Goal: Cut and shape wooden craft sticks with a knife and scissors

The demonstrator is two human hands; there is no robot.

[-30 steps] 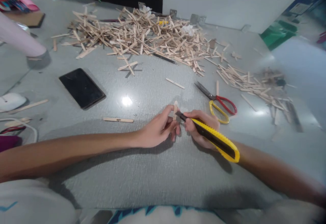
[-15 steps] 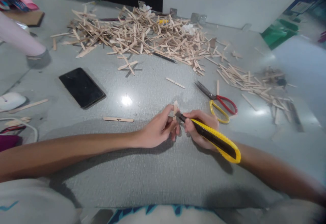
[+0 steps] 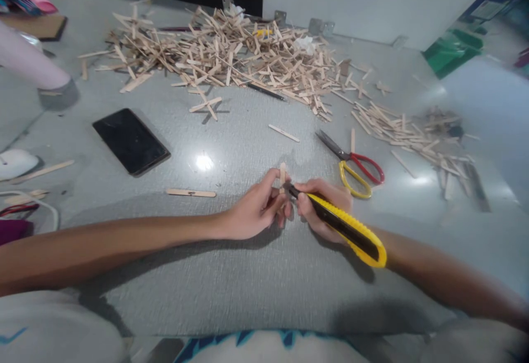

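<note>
My left hand pinches a short wooden craft stick, held upright between thumb and fingers; its lower part is partly covered by them. My right hand is closed around a yellow and black utility knife, whose handle slants down to the right. The knife's dark tip meets the stick close to my left fingertips; how deep the blade sits cannot be made out. A craft stick with a dark mark lies left of my left hand. Scissors with one red and one yellow handle rest just beyond my right hand.
A big heap of craft sticks spreads across the back, with a smaller pile to the right. A black phone lies at left, near a white mouse. A dark pen lies before the heap.
The view has shifted very slightly. The knife's handle end has dipped a little down and left, its tip staying at the stick. Both hands keep their hold.
</note>
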